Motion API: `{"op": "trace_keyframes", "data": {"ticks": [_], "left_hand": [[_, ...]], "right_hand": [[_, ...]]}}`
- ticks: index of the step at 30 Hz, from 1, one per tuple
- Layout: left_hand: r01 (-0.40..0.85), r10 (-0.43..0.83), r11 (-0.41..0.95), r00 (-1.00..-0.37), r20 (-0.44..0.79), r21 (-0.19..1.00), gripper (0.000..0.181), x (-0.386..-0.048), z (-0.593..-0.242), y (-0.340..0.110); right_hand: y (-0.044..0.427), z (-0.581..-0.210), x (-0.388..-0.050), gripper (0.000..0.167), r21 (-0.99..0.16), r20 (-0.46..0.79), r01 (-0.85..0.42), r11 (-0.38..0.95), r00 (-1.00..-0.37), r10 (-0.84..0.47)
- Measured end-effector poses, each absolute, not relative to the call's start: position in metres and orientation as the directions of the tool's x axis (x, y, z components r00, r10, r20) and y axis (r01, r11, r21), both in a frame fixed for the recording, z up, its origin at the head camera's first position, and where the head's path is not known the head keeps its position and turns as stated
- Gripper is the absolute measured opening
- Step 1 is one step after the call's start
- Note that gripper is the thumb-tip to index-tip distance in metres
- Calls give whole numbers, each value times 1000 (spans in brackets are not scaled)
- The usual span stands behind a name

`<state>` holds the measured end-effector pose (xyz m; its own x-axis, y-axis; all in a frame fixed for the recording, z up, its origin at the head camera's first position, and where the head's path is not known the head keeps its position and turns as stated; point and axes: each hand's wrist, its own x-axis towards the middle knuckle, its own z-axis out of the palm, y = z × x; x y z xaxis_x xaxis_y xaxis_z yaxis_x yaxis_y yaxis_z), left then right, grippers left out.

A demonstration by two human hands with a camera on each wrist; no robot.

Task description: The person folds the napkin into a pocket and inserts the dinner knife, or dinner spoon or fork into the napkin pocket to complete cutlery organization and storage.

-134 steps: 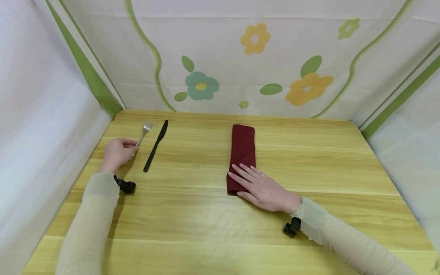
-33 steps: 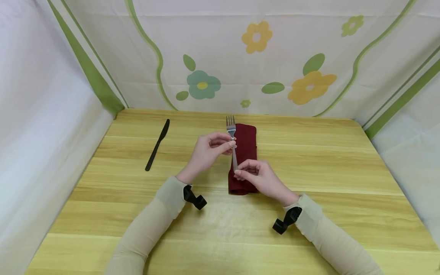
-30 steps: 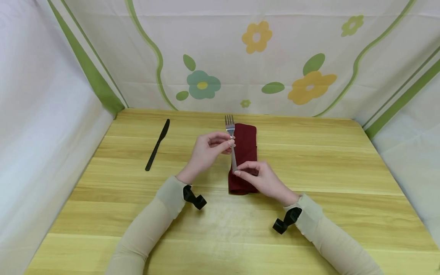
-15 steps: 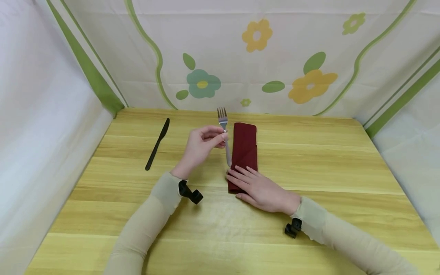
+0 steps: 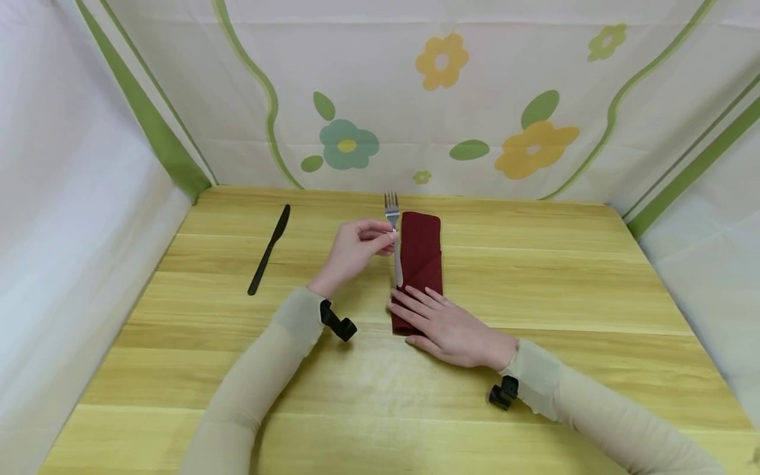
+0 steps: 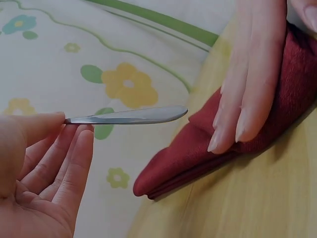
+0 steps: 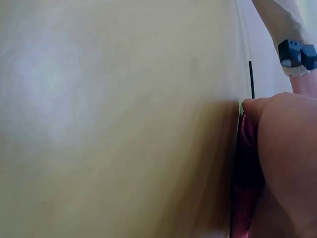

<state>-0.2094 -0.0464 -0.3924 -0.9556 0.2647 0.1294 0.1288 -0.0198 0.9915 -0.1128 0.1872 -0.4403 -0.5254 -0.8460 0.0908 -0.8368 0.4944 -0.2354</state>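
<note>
My left hand (image 5: 354, 252) pinches a silver fork (image 5: 398, 262) between thumb and fingers, tines pointing away. In the left wrist view the fork's handle (image 6: 143, 116) sticks out past the fingertips, above the table. A dark red folded napkin (image 5: 421, 241) lies lengthwise just right of the fork. With its fingers straight and spread, my right hand (image 5: 454, 330) rests on the napkin's near end and covers part of it. The right wrist view shows little more than the side of that hand (image 7: 292, 153) and a strip of napkin (image 7: 245, 210).
On the wooden table (image 5: 332, 409), a black knife (image 5: 268, 251) lies at the left, apart from both hands. White cloth walls with printed flowers (image 5: 349, 145) close off the back and sides. Each wrist wears a small black camera (image 5: 338, 321).
The left hand carried the fork from the left side over to the napkin. The right hand left the napkin, pinched the fork's handle end, released it and lay flat on the napkin again.
</note>
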Motion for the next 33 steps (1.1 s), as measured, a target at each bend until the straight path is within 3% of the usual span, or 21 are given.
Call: {"op": "trace_keyframes", "data": {"ticks": [24, 33], "left_hand": [[101, 309, 84, -949, 70, 991, 12, -249, -420, -21], [-36, 345, 44, -937, -49, 998, 13, -249, -423, -17]], "right_hand": [[186, -445, -113, 61, -241, 92, -830, 503, -536, -839], [187, -445, -114, 61, -248, 94, -829, 501, -536, -839]]}}
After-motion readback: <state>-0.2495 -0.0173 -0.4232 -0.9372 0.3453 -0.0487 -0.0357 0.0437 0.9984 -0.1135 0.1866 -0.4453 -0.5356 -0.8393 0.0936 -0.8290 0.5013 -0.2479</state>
